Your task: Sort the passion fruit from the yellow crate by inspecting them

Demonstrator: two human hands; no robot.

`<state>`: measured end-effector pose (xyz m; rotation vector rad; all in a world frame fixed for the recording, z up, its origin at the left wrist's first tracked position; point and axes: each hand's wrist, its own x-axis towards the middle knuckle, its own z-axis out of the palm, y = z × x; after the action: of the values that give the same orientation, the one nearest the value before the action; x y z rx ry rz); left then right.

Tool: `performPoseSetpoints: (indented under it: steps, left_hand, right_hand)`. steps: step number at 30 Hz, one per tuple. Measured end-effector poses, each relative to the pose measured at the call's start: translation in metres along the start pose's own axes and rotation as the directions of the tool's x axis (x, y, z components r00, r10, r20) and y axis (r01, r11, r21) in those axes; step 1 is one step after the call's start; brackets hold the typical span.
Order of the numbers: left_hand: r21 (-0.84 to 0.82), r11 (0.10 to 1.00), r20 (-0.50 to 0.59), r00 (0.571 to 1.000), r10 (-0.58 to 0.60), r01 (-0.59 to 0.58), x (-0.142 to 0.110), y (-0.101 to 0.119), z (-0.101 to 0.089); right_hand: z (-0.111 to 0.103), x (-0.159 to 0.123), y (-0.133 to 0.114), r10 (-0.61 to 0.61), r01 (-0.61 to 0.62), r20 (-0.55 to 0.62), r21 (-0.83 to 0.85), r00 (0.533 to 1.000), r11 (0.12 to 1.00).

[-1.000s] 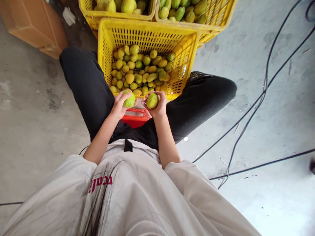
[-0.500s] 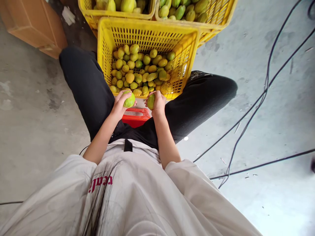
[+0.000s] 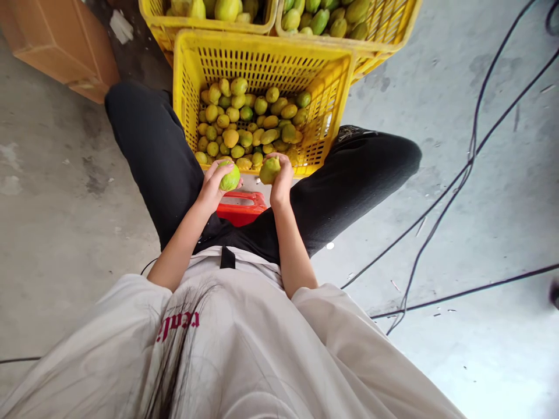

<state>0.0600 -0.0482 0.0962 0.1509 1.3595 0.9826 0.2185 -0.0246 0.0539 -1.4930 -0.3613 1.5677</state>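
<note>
My left hand [image 3: 211,189] is closed round a bright green lemon [image 3: 230,177], its thumb and fingers wrapped about the sides. In my right hand [image 3: 283,181] is a duller yellow-green lemon [image 3: 269,170], tilted so that its pointed end shows. Both hands are side by side over my lap, a small gap between the two fruits. Just beyond them stands a yellow slatted crate [image 3: 262,53], its floor covered with yellow and green lemons [image 3: 230,138]. The crate's near rim lies partly behind my hands.
Two more yellow crates [image 3: 209,24] with larger green fruit stand behind. Between my legs is a red plastic seat [image 3: 240,216]. A cardboard box [image 3: 65,49] is at the upper left. Black cables [image 3: 474,157] run across the concrete floor on the right.
My right hand has turned and shifted slightly forward, so more of its lemon shows. My left hand and its lemon have stayed put.
</note>
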Motion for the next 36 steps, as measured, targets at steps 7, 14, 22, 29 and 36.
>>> performPoseSetpoints:
  steps: [7,14,22,29,36]
  left_hand:
    - [0.012,1.0,-0.009,1.0,0.003,-0.003,0.001,-0.002,-0.001]
    - [0.029,1.0,0.004,1.0,0.001,-0.001,0.002,-0.003,-0.003]
    - [0.027,1.0,-0.001,1.0,-0.005,0.005,0.001,-0.002,-0.002]
    - [0.02,1.0,-0.002,1.0,-0.002,0.002,-0.001,0.001,0.001]
    - [0.03,1.0,-0.012,1.0,-0.004,0.005,0.001,-0.001,-0.001]
  right_hand:
    - [0.009,-0.01,-0.009,0.01,-0.016,0.069,0.093,0.998,0.996]
    - [0.005,-0.014,-0.011,0.135,-0.151,0.134,0.113,0.982,0.982]
    - [0.005,-0.011,-0.008,0.165,-0.18,0.117,0.133,0.979,0.975]
    - [-0.004,0.002,0.004,0.158,-0.157,-0.002,0.109,0.987,0.982]
    - [-0.005,0.002,0.009,0.037,-0.034,-0.042,0.078,0.998,0.996]
